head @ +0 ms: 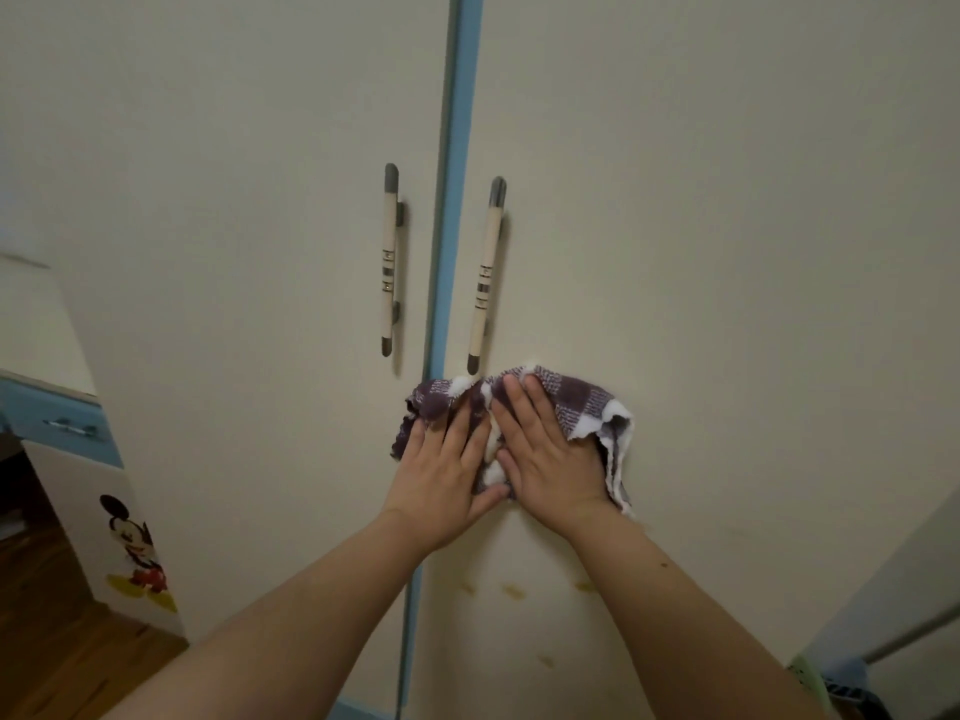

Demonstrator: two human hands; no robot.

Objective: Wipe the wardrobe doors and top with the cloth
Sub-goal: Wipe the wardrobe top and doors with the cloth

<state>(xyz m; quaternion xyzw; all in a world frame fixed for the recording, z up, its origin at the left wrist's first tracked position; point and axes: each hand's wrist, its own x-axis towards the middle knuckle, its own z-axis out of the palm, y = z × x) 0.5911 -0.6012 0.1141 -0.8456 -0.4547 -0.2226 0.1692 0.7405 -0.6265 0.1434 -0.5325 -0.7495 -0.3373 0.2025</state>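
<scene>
Head view: pressing a purple-and-white checked terry cloth (576, 402) flat against cream wardrobe doors (675, 252), across the blue centre strip (457, 200) and just below the right door's cream bar handle (485, 272). With left hand (441, 475) and right hand (550, 459) side by side, fingers straight, gripping nothing. Seemingly midway: yet to reach yellowish smudges (514, 592) lower down and the unseen top.

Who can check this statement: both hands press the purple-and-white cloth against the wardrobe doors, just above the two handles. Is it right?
Not quite. The head view shows the left hand and right hand pressing the purple-and-white cloth against the wardrobe doors just below the two handles, not above them.
</scene>
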